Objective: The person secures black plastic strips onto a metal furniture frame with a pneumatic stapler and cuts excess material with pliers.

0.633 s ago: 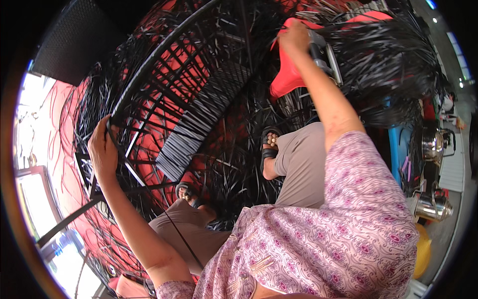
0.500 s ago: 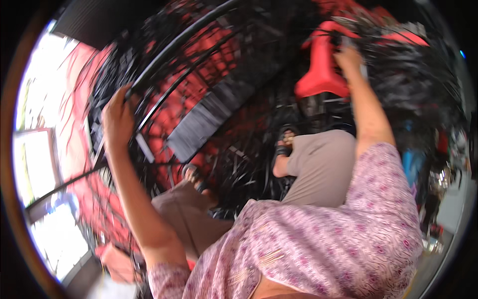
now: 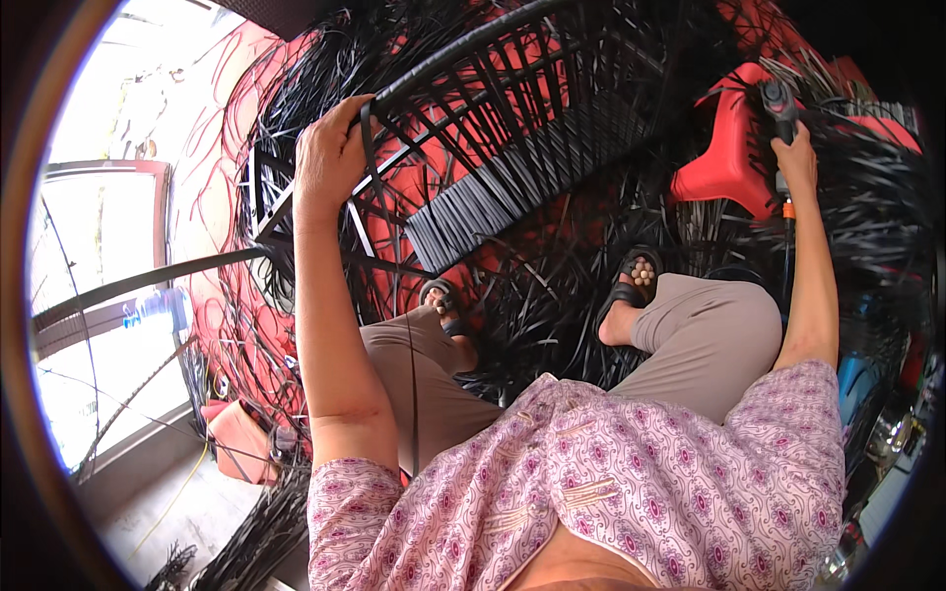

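Note:
My left hand is closed round the upper end of a frame, with its thumb and fingers at the rail wrapped in black strip. A loose black strip loops down beside those fingers. Black strips run across the frame's open side, and a tightly wound dark panel spans its lower part. Over on the right, my right hand grips the handle of a pistol-shaped air tool, an orange fitting and hose below it. The tool is held close to the red plastic stool, apart from the frame.
Loose black strips cover much of the red floor round my sandalled feet. More strips are heaped at the far left and right. A long strip stretches leftward past a bright doorway. A pinkish container stands at lower left.
The view has swung left and sharpened, so the frame and stool appear farther right. My left hand stays on the frame. The air tool in my right hand now shows plainly.

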The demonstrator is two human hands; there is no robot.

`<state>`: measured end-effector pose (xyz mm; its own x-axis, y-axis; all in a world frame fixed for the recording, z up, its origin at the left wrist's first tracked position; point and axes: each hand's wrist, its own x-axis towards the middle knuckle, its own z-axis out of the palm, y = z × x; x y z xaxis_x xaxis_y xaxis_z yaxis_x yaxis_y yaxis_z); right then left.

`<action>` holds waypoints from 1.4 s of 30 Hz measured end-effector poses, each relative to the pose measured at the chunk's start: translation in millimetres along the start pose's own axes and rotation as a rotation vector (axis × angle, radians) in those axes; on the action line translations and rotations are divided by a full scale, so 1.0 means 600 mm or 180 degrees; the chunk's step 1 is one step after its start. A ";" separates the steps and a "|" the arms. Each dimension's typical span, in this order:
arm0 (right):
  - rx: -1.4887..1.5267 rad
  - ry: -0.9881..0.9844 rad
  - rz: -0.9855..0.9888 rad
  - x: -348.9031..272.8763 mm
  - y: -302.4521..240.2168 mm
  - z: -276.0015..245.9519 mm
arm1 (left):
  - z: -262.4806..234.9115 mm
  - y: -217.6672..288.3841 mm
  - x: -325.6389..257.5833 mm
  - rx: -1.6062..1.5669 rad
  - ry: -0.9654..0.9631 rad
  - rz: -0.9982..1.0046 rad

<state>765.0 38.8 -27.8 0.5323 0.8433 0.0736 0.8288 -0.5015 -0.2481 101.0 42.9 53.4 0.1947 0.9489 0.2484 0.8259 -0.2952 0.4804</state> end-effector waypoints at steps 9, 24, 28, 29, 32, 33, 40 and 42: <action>0.3858 -0.0649 -0.1148 -0.296 -0.296 -0.139 | 0.000 -0.015 -0.007 0.0021 0.0020 -0.0027; 0.2942 0.0089 -0.3627 -0.448 -0.520 0.028 | 0.001 -0.014 -0.001 0.0178 0.0049 0.0096; 0.2989 0.0038 -0.3552 -0.450 -0.530 0.053 | -0.004 -0.004 -0.001 0.0190 0.0068 0.0130; 0.3005 0.0001 -0.3509 -0.452 -0.531 0.055 | -0.003 -0.004 -0.001 0.0100 0.0028 0.0056; 0.3020 -0.0021 -0.3476 -0.451 -0.533 0.060 | -0.004 0.000 -0.002 0.0007 -0.0017 -0.0020; 0.3019 -0.0013 -0.3481 -0.450 -0.534 0.061 | -0.005 0.002 -0.002 0.0005 -0.0021 -0.0020; 0.2968 0.0077 -0.3553 -0.444 -0.535 0.054 | -0.008 0.012 -0.002 -0.0097 -0.0026 -0.0081; 0.2936 0.0086 -0.3544 -0.443 -0.534 0.051 | -0.008 0.012 -0.003 -0.0127 0.0013 -0.0037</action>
<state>352.9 -18.5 2.5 -0.2914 0.6966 0.6556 0.4087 0.7103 -0.5731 103.9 38.8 60.1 0.1830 0.9519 0.2459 0.8064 -0.2884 0.5163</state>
